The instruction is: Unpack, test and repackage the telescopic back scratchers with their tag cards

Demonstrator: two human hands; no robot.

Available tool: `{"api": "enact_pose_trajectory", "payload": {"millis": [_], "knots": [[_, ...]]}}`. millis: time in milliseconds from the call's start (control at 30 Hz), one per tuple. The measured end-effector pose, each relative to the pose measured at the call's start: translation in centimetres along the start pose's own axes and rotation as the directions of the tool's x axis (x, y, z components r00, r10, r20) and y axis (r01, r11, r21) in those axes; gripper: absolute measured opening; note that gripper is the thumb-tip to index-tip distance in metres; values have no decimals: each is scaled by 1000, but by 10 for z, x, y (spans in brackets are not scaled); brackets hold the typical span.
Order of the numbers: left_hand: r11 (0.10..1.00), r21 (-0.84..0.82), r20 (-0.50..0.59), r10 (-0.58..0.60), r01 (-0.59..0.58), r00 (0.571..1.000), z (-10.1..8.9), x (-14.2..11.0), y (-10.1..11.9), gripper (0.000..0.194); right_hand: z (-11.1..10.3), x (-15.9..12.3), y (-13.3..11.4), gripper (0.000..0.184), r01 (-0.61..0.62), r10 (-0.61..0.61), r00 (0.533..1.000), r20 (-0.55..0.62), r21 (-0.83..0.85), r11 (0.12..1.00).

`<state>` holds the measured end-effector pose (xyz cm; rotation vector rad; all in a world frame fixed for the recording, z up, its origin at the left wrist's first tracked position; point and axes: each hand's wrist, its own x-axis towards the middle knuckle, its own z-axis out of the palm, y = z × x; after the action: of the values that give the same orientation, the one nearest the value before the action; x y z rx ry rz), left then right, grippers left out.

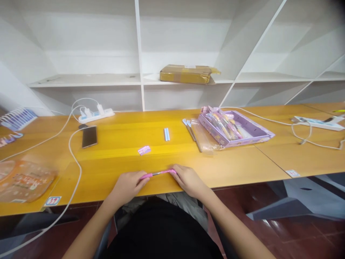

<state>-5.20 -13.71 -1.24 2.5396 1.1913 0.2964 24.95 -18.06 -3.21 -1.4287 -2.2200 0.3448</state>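
Note:
A slim pink utensil [159,173] with a silver middle section is stretched level between my two hands, just above the table's front part. My left hand [131,185] is closed around its pink handle end. My right hand [186,178] has its fingers closed on the other end, which they partly cover, so its exact kind cannot be made out. Beyond my hands lies a small pink-and-white printed card [144,150]. Two short light-blue sticks [167,134] rest side by side behind it. Two forks [192,133] with pale-blue heads and metal handles lie right of the sticks.
Clear plastic packaging [206,138] lies beside a purple tray [257,138] holding wrapped utensils. At left are a phone [89,136], a power strip [96,115] with white cables and an orange bag [25,181]. A cardboard box [185,74] sits on the shelf.

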Motion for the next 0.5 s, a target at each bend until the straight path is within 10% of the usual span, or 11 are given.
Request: {"api": "enact_pose_trajectory", "payload": {"millis": [500], "knots": [[929,339,43,-169,145,985,3,9,10,55,-8,5,-3,45,29,-14,997,80,-192,981]]}}
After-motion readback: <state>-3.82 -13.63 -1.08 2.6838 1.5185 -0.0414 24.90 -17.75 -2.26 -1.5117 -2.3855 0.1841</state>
